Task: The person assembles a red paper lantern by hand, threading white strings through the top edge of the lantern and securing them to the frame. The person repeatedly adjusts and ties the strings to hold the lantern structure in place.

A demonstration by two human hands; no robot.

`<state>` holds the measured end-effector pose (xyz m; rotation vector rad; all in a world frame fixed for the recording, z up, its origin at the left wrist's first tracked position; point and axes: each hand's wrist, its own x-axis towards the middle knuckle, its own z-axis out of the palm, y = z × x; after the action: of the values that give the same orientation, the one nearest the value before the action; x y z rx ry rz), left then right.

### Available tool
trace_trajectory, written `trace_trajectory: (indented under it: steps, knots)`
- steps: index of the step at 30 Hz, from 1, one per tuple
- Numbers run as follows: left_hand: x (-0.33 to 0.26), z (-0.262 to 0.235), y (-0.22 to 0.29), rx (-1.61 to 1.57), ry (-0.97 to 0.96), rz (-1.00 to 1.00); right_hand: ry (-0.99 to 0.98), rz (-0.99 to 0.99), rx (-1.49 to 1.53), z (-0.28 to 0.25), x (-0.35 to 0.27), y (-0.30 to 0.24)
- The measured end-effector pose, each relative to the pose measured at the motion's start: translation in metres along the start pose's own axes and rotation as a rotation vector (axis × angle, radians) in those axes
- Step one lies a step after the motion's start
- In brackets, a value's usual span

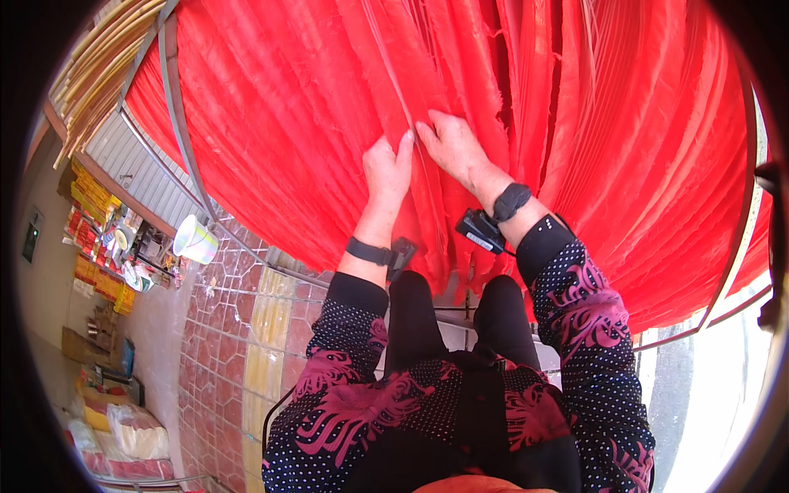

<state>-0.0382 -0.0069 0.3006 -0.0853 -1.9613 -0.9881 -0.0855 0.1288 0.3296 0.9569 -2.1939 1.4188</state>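
Lots of thin, bright red sheets (271, 123), soft-looking like cloth, hang in long folds in front of the person, with a bent grey metal hoop (171, 99) beside them on the left. The left hand (387, 168) and the right hand (454, 148) are close together on the middle folds. The fingers of both hands look pinched on the red sheets, but the tips are partly hidden, so I can't tell how many layers each one has.

Some edges look ragged, so a hard tug might rip a sheet. If the fingers catch two layers at once, the folds could get mixed up. If the pinch is too loose, a fold could slip away. The small black box (481, 232) at the right wrist is close to the folds and might snag one if that arm swings.
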Motion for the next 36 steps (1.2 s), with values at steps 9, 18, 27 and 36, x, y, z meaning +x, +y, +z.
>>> trace_trajectory:
  steps: [9, 18, 27, 36]
  knots:
    - [0.105, -0.032, 0.065, 0.053, 0.078, 0.138, 0.230, -0.257, -0.017, -0.049, 0.064, -0.063]
    - [0.187, -0.036, 0.113, 0.186, 0.236, 0.291, 0.346, -0.400, -0.082, -0.101, 0.121, -0.115]
    - [0.206, -0.027, 0.129, 0.120, 0.300, 0.403, 0.303, -0.369, -0.351, -0.097, 0.121, -0.132]
    - [0.129, -0.032, 0.077, 0.103, 0.205, 0.230, 0.199, -0.317, -0.536, -0.079, 0.085, -0.105]
